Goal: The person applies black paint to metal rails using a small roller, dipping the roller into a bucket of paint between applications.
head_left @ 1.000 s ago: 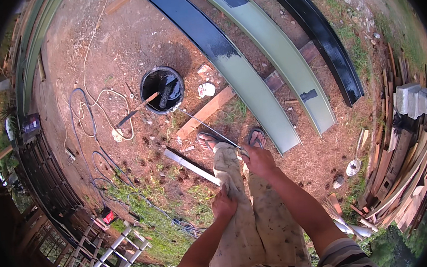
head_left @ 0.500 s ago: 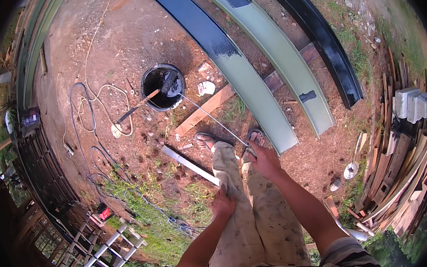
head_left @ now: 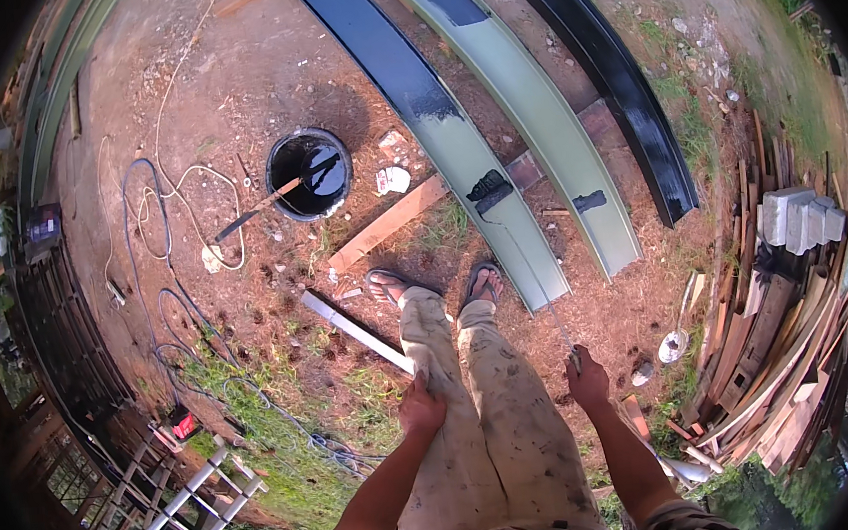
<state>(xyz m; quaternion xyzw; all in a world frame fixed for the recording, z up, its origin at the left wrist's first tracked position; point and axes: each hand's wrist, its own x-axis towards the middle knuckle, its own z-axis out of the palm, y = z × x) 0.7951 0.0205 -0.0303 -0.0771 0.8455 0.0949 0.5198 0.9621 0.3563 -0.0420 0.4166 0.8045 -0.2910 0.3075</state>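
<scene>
Dirt ground [head_left: 213,112]: black-coated paint roller [head_left: 488,191], now out of round black bucket [head_left: 273,157], touches half-painted pale-green metal beam [head_left: 459,151], upper centre; coating seemingly underway. Right hand [head_left: 588,379] clasps roller's far end; left hand [head_left: 421,409] on beige trousers [head_left: 460,466], grip unclear.

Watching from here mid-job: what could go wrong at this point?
The dark roller, on the long rod in the right hand, could drip or spatter on the right foot, which stands in an open sandal close beside the beam.

The stick juts out over the rim of the bucket; if knocked, it might fling dark liquid.

The loose hose on the ground could trip someone stepping left.
</scene>
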